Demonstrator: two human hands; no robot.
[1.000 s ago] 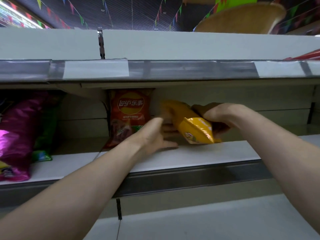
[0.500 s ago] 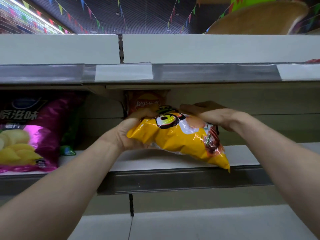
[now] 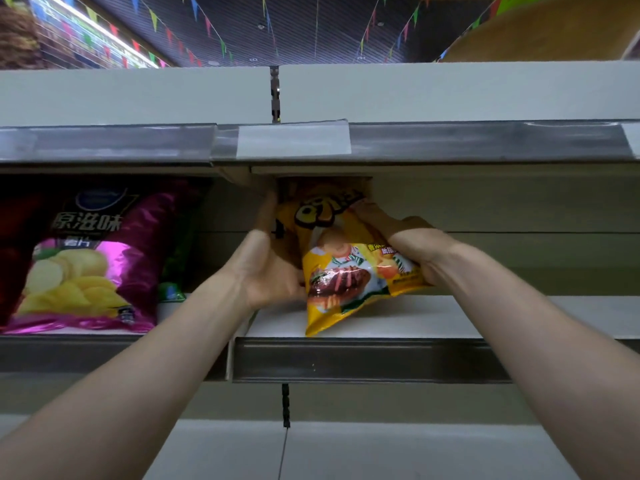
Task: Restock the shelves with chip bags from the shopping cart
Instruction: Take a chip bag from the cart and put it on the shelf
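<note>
Purple bag [image 3: 86, 258] stands on the shelf [image 3: 450, 317] at the left. Then the left hand [image 3: 266, 271] — fingers stretched up, palm flat against the yellow chip bag [image 3: 346, 268], steadying it. The bag is tilted, its near corner touching the shelf. The right hand [image 3: 408, 247] grips its right side, fingers curled. My advice: stand it upright, slide it back — gently, no crushing.
</note>
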